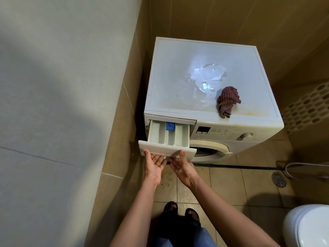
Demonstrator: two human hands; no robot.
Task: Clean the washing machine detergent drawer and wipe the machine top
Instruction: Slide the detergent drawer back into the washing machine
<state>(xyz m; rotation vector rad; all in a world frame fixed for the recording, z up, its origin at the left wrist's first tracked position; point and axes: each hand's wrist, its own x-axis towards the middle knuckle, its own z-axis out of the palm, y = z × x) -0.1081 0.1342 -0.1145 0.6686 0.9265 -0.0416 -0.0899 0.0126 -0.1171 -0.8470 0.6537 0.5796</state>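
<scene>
The white washing machine stands in a tiled corner, and its top is stained, with a peeled patch near the middle. Its detergent drawer is pulled far out at the front left and shows three compartments and a blue insert. My left hand and my right hand are palm up under the drawer's front panel, thumbs on its face and fingers beneath, holding it. A crumpled dark red checked cloth lies on the machine top near its front right edge.
A tiled wall runs close along the machine's left side. A white toilet is at the lower right. A floor drain and a metal hose lie on the floor to the right. My sandalled feet stand before the machine.
</scene>
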